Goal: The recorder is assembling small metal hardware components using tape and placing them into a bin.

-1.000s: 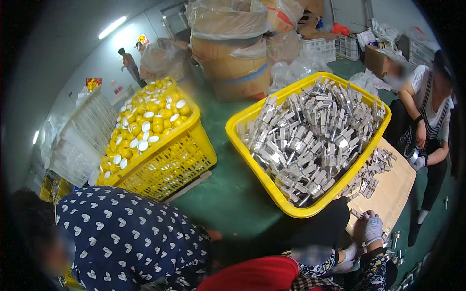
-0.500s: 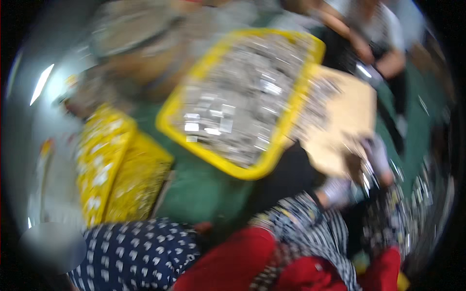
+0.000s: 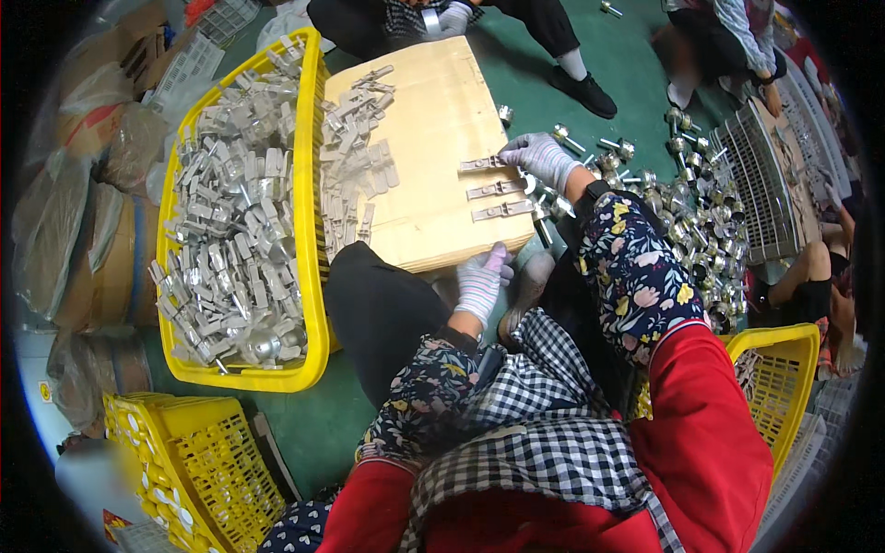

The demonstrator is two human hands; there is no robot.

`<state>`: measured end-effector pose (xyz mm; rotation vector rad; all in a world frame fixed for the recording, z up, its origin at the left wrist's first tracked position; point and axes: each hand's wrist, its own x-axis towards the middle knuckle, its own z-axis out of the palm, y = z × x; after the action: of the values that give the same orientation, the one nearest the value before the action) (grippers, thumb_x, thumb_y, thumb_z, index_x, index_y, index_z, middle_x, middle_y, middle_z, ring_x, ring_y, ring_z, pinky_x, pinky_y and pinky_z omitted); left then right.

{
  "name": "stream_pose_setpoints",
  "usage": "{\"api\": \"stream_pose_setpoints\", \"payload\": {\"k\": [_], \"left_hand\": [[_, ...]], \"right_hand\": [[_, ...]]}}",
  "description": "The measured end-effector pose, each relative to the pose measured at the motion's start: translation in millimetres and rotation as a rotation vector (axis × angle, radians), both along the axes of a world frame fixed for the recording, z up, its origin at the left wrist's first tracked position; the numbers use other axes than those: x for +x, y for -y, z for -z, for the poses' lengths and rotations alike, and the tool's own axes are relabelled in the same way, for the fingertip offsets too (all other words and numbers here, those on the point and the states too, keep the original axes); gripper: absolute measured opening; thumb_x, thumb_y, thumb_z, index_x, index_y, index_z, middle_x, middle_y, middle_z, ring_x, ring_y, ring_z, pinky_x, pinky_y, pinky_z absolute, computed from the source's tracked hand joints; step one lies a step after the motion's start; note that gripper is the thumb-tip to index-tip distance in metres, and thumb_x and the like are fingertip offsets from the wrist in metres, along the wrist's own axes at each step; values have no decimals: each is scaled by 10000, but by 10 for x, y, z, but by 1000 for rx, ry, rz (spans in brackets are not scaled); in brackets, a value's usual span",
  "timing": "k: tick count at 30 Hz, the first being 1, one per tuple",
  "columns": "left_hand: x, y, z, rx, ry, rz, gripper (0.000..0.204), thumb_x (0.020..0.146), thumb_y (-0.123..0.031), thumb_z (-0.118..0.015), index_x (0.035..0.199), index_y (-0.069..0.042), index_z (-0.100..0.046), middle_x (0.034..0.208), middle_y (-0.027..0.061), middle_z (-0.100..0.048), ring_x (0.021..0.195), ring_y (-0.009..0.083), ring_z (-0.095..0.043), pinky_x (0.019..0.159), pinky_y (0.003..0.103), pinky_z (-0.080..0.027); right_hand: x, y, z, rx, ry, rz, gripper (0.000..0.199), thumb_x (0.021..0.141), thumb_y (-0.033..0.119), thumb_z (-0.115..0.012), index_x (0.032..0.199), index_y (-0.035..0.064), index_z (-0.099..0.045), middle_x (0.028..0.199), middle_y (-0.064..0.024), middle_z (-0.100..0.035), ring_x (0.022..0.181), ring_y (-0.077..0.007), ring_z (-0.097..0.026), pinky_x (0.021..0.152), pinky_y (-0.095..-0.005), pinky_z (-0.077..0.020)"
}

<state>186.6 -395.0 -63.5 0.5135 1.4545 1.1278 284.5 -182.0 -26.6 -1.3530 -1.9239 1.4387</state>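
Three flat grey metal brackets [image 3: 489, 188] lie along your cardboard board's [image 3: 433, 111] right edge; your right hand [image 3: 544, 158] rests fingers loosely apart, left hand [image 3: 481, 281] likewise; yellow plastic crate [image 3: 313, 230] stays heaped

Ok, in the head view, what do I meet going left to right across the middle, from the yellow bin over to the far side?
Yellow bin of metal brackets → loose brackets on the cardboard board → right hand at the board's edge → pile of metal fittings → grey tray.

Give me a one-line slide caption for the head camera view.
Gloved right hand touches metal clips on a cardboard sheet; left hand rests at its edge beside a yellow crate.
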Motion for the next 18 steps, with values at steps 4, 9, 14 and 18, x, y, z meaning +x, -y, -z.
{"api": "stream_pose_setpoints", "payload": {"k": [4, 9, 14, 18], "left_hand": [[-9, 12, 22, 5, -11, -34, 382, 844, -359, -597, 826, 20, -639, 639, 73, -603, 532, 127, -545, 494, 224, -435], [-34, 15, -43, 0, -31, -38, 372, 836, -350, -611, 826, 21, -641, 648, 77, -612, 526, 132, -548, 486, 230, -437], [-39, 12, -24, -25, -34, -38, 370, 831, -345, -619, 835, 24, -642, 661, 81, -622, 526, 136, -555, 479, 236, -444], [-28, 19, -9, -10, -34, -62, 372, 831, -346, -619, 840, 25, -643, 663, 81, -623, 526, 136, -557, 482, 235, -448]], "right_hand": [[-40, -24, 105, -44, -20, -5, 254, 716, 187, -682, 874, -11, -675, 786, -105, -663, 703, -168, -603, 676, -291, -481], [-72, -33, 54, -62, 35, -16, 244, 712, 178, -687, 873, -6, -684, 804, -110, -670, 730, -178, -610, 712, -288, -478], [-75, -6, 1, -96, 12, -5, 240, 711, 154, -699, 880, -16, -683, 806, -105, -670, 722, -178, -602, 711, -293, -476], [-77, 5, -30, -100, 7, -15, 242, 705, 143, -705, 878, -24, -681, 802, -104, -667, 714, -177, -596, 700, -294, -475]]}}
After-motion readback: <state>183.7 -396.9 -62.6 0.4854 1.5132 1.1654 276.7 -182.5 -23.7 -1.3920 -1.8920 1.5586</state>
